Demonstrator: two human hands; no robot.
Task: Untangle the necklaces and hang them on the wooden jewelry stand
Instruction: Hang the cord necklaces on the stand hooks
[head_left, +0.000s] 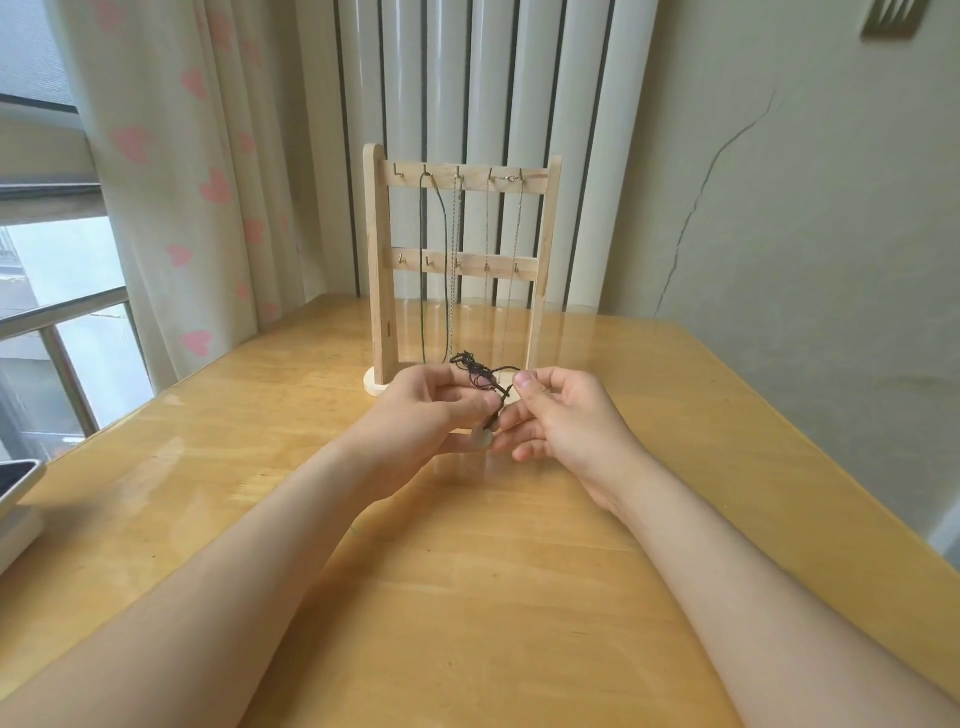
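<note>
A tangled dark cord necklace (475, 370) with a pale round pendant (482, 438) is held above the table, in front of the wooden jewelry stand (382, 270). My left hand (431, 410) pinches the cord just above the pendant. My right hand (558, 415) pinches the cord's right end between thumb and forefinger. On the stand's top hooks hang a green cord necklace (444, 244) and thin metal chain necklaces (456, 249), (517, 249). The leftmost top hook (398, 170) is bare.
The wooden table (441, 545) spreads under my forearms. A white and dark device (18, 493) lies at its left edge. Behind the stand are a white radiator (587, 130), a heart-print curtain (208, 182) and a window at left; a wall runs along the right.
</note>
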